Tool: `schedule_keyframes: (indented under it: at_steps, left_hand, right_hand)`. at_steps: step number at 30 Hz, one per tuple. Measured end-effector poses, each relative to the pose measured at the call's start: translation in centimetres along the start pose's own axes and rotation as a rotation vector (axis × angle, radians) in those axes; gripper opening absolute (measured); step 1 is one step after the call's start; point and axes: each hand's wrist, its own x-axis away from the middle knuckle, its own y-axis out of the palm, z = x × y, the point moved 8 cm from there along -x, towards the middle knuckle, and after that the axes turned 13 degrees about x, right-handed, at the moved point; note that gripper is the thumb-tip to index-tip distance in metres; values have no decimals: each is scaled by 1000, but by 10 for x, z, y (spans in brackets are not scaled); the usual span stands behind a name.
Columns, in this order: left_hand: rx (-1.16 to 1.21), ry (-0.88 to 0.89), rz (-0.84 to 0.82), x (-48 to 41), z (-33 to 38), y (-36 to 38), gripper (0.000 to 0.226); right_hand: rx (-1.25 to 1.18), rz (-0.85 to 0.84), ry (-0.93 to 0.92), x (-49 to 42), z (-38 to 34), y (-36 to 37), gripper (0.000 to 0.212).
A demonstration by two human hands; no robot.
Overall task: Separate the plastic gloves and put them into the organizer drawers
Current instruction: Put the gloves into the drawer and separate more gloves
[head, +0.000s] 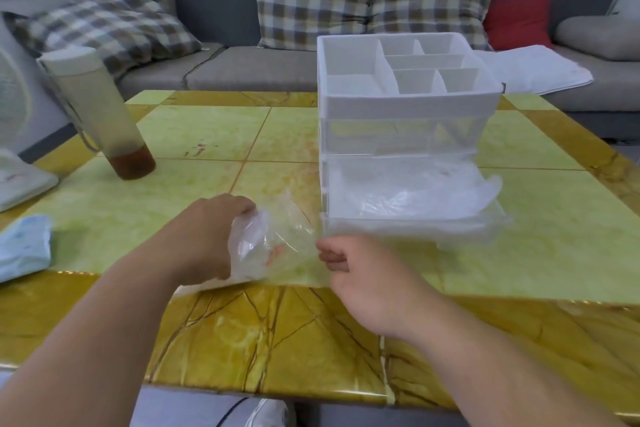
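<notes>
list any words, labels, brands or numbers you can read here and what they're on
None can be read.
Plastic gloves bunched between the left hand and right hand: reddish marks, too blurred to read.
White object at the left edge: faint red mark, unreadable.
Organizer and bottle: no text visible.

Both hands, left [204, 239] and right [349, 267], pinch a clear plastic glove [273, 246] above the worktop [207, 135], beside the organizer [408, 107] (lower drawer [412, 222] open, plastic inside).
</notes>
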Motion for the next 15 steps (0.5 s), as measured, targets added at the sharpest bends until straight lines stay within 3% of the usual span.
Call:
schedule_keyframes:
  at_steps: [5,10,15]
  left_hand:
    - [53,35,-148,7,-7,10,85]
    - [56,32,-226,12,-10,17,117]
    - [15,81,-217,9,0,19,95]
  right_hand:
    - [-154,115,125,-3,9,0,42]
    - [-327,16,107,3,-1,16,37]
    - [-413,-73,238,5,14,23,18]
